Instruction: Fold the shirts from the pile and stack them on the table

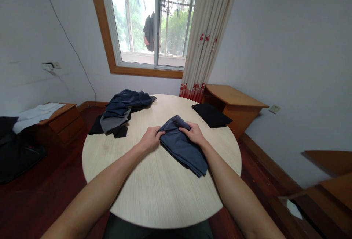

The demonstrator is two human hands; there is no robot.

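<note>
A dark blue-grey folded garment (pixel 183 145) lies slanted across the middle of the round table (pixel 148 191), its lower end pointing toward the near right. My left hand (pixel 150 138) grips its upper left edge, thumb on top and fingers curled beneath. At the upper right edge, my right hand (pixel 194 133) pinches the cloth, with the thumb over it and the other fingers partly hidden. The fabric between the two hands is bunched into a small peak.
Rumpled dark blue and grey clothes (pixel 122 108) lie at the table's back left. A folded black cloth (pixel 211 115) rests at the back right. Beyond stand a wooden desk (pixel 233 97) and a curtain (pixel 206 37); a low cabinet (pixel 67 125) is at left.
</note>
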